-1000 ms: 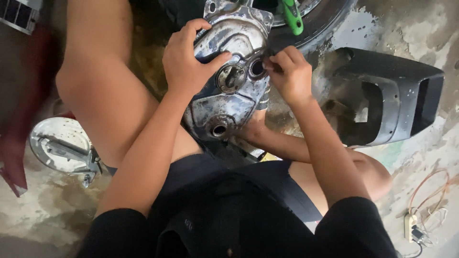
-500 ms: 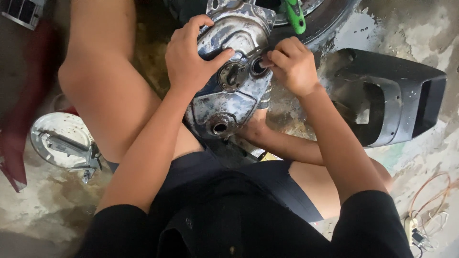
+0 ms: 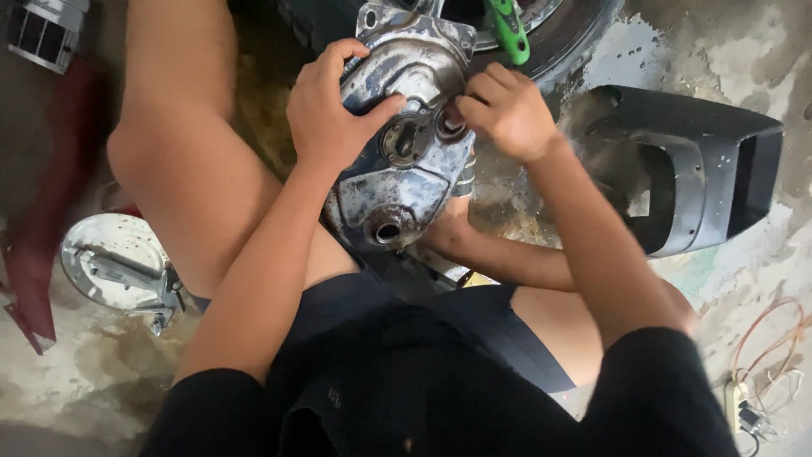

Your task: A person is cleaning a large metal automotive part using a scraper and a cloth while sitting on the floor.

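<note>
I see the metal cover (image 3: 404, 144) propped between my knees, its scuffed face up toward me; my left hand (image 3: 331, 114) is spread over its upper left side, thumb across the face; my right hand (image 3: 507, 110) has its fingertips pinched on a small round fitting (image 3: 448, 127) at the cover's right edge; a lower hole (image 3: 387, 230) in the cover sits open, and I cannot tell what is inside. A tyre (image 3: 584, 42) with a green handle (image 3: 510, 30) lies just above; a black housing (image 3: 702, 173) stands to the right, hollow; a chrome part (image 3: 118, 267) lies left on the stained floor (image 3: 76, 381).
</note>
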